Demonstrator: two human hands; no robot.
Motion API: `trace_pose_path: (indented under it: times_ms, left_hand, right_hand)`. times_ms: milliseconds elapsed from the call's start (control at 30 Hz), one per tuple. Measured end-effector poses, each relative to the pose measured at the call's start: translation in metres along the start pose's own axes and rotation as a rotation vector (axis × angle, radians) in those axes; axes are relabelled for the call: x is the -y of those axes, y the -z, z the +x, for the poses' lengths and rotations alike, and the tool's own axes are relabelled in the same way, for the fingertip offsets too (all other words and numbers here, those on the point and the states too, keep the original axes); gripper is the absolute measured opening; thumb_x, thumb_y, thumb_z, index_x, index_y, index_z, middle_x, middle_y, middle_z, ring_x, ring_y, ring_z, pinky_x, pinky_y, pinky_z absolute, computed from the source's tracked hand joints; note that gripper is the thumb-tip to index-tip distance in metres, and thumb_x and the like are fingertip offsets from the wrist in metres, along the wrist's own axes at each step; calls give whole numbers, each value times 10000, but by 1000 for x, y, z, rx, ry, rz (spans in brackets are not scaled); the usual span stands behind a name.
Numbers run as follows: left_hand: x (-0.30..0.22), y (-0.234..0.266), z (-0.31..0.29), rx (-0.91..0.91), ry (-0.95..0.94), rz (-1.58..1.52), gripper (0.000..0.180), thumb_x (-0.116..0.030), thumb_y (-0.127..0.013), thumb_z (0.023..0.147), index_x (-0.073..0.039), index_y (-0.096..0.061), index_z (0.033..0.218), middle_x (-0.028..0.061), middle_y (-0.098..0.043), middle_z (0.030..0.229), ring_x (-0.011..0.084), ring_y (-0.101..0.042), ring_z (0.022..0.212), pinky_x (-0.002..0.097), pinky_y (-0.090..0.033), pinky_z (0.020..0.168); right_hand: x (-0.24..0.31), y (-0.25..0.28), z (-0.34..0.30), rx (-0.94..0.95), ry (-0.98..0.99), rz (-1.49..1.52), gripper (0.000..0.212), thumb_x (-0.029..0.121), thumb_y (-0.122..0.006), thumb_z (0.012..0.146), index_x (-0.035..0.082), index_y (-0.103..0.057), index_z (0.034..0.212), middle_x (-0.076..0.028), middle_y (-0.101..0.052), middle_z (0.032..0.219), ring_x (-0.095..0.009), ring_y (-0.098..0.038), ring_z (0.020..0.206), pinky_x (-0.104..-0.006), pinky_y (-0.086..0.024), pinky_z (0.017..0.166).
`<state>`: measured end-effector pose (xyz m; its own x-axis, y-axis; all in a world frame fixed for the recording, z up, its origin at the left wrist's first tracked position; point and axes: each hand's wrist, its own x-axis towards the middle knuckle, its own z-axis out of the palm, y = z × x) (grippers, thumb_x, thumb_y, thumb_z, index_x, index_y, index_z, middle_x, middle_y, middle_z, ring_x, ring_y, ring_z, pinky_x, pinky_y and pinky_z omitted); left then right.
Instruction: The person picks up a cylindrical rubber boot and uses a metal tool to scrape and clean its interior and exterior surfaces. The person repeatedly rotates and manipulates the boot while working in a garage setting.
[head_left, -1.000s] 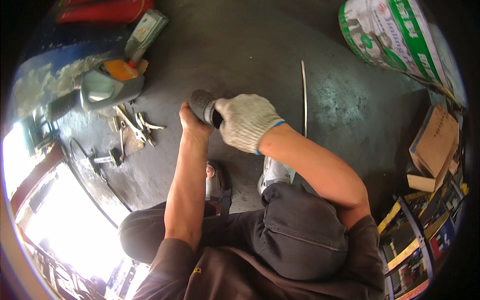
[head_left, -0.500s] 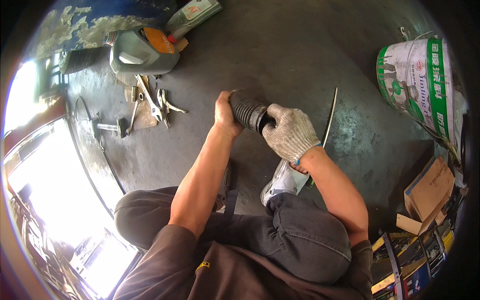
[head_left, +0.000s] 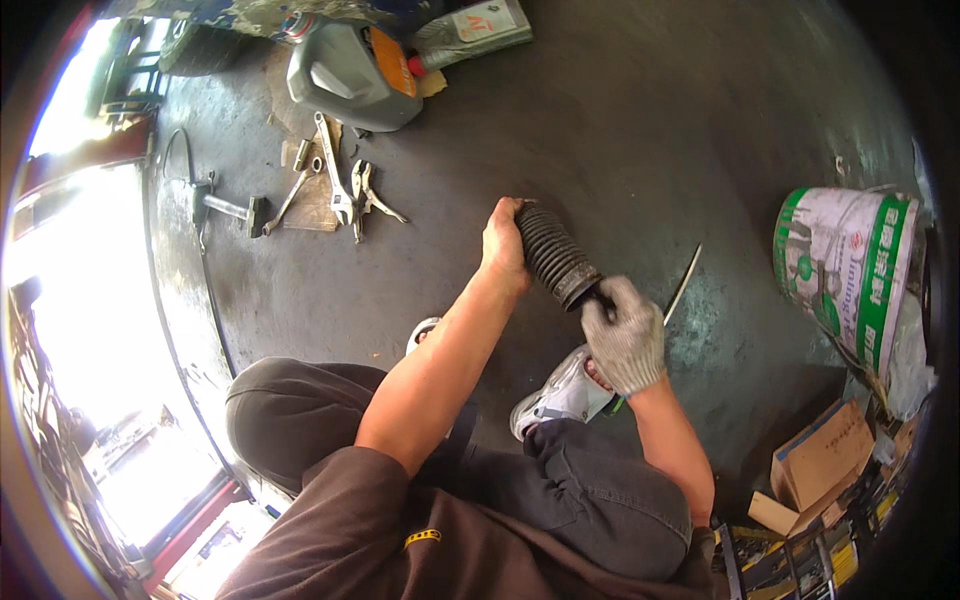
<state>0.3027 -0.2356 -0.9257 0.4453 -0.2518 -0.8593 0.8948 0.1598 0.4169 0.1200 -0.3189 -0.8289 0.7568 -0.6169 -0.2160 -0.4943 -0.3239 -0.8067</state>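
Observation:
A black ribbed rubber bellows boot (head_left: pixel 556 254) is held slantwise over the floor, its wider rimmed end toward the lower right. My bare left hand (head_left: pixel 506 238) is wrapped round the upper left end, fingers mostly hidden behind it. At the rimmed end is my right hand (head_left: pixel 628 335), in a pale knitted glove. Its fingers are curled close to the opening, with something dark by the fingertips that I cannot make out.
To the left lie an adjustable wrench (head_left: pixel 337 170), locking pliers (head_left: pixel 366 190) and a hammer (head_left: pixel 234 207). Beyond stands a grey jug (head_left: pixel 352 75) beside another bottle (head_left: pixel 475 32). On the right are a white-green bucket (head_left: pixel 845 265), a cardboard box (head_left: pixel 822 455) and a thin strip (head_left: pixel 684 283).
The boot shows more of its length and slants more steeply down to the right. My gloved hand has drawn back from its rimmed end. The whole view has shifted.

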Motion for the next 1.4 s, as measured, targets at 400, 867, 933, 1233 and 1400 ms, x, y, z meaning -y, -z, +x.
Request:
trace_pose_path:
  times_ms: [400,867,933,1233,1400]
  left_hand:
    - [-2,-15,-23,401,-195,-24,387,-365,-594,1030,-54,-607,1260,96,-662,1052,227,-647,949,402,-560,838]
    - [0,-73,-119,895,-1030,574,467,-167,-789,769,20,-636,1169,185,-672,1129,291,-686,1005,398,-556,895]
    - [-3,-75,-123,943,-1115,541,468,-182,-797,768,17,-638,1160,202,-672,1129,307,-698,988,410,-569,868]
    - [-2,-85,-148,1049,-1167,399,502,-271,-820,815,26,-624,1169,242,-675,1116,295,-714,946,397,-600,805]
    - [10,-85,-159,1083,-1061,293,546,-387,-798,913,32,-587,1191,260,-671,1100,292,-717,938,404,-605,789]
  right_hand:
    - [-43,-10,-34,-59,-291,490,119,14,-698,933,-12,-679,1047,-84,-709,878,-94,-632,780,-275,-520,680]
    - [-72,22,-52,-34,-424,1097,417,10,-946,756,-26,-700,1091,-99,-751,1077,-203,-732,986,-376,-638,844]
    - [-64,29,-53,-57,-378,1186,405,86,-980,741,-17,-716,1031,-81,-756,1049,-170,-720,948,-349,-621,813]
    - [-39,58,-45,-89,-198,905,319,108,-971,716,-2,-734,898,-40,-746,879,-116,-683,807,-294,-565,728]
    - [-39,57,-52,-153,-218,948,275,84,-945,756,4,-736,916,-37,-748,919,-122,-697,828,-307,-574,739]
